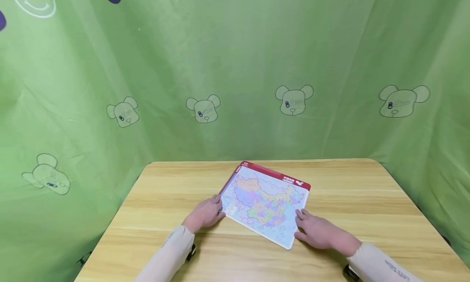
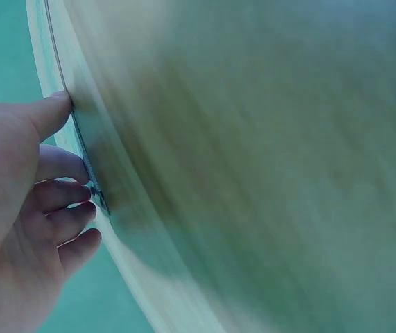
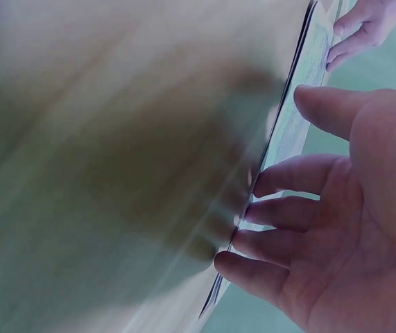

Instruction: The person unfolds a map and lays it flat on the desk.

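Note:
A thin map board (image 1: 266, 204) with rounded corners, a red strip along its far edge and a pastel-coloured map lies flat and turned at an angle on the wooden table. At its left corner, my left hand (image 1: 206, 212) touches the edge with thumb and fingertips. My right hand (image 1: 315, 229) rests at the right edge, thumb nearer me and fingertips against the side. In the right wrist view the fingers (image 3: 253, 274) are nearly straight and spread along the board's thin edge (image 3: 298, 118). The left wrist view shows relaxed, lightly bent fingers (image 2: 66, 198) meeting the edge.
The wooden table (image 1: 165, 192) has rounded far corners. A green curtain (image 1: 242, 135) printed with bear heads hangs behind it and along both sides. Both forearms wear light sleeves (image 1: 169, 253), with dark straps (image 1: 191, 252) at the wrists.

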Demonstrator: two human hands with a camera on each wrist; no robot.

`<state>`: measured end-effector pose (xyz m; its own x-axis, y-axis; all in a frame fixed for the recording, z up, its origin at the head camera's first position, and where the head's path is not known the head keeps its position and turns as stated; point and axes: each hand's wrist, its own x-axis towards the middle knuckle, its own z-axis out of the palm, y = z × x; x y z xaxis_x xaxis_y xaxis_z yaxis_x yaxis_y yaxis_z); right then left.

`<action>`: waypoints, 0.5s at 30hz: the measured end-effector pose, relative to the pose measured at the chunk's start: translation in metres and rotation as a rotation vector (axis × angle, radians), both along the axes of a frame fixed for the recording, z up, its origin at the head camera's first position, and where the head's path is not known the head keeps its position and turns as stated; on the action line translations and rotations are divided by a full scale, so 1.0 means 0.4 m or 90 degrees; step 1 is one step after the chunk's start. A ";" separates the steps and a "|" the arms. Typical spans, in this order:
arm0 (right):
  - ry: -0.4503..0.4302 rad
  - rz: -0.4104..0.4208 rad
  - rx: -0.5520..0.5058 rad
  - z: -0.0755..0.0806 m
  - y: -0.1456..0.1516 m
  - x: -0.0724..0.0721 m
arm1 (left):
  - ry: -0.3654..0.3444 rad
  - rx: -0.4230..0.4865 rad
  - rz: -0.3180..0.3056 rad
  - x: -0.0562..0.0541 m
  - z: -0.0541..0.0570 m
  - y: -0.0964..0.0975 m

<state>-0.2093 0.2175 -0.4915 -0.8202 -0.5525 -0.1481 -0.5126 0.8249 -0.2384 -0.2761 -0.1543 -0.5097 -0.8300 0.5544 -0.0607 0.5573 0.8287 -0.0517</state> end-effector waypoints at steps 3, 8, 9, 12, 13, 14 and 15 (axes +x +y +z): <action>-0.003 -0.002 -0.004 0.002 -0.002 -0.005 | 0.007 -0.004 -0.006 0.006 0.001 0.001; -0.002 0.001 -0.003 0.001 -0.002 -0.012 | 0.005 0.001 -0.009 0.015 0.001 -0.001; 0.001 0.001 -0.001 -0.001 -0.001 -0.014 | 0.007 0.003 -0.011 0.016 0.001 -0.001; 0.009 -0.001 0.002 -0.003 0.000 -0.020 | 0.016 0.003 -0.018 0.019 0.001 -0.001; 0.011 0.000 0.003 -0.004 0.001 -0.023 | 0.018 0.002 -0.020 0.020 0.002 -0.001; 0.012 -0.001 0.003 -0.004 0.002 -0.024 | 0.021 0.001 -0.024 0.021 0.001 -0.002; 0.012 -0.001 0.004 -0.005 0.002 -0.026 | 0.025 0.000 -0.030 0.023 0.002 -0.003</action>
<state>-0.2196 0.2183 -0.4934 -0.8242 -0.5497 -0.1363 -0.5150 0.8275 -0.2235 -0.2668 -0.1554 -0.5090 -0.8052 0.5923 -0.0296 0.5927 0.8020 -0.0745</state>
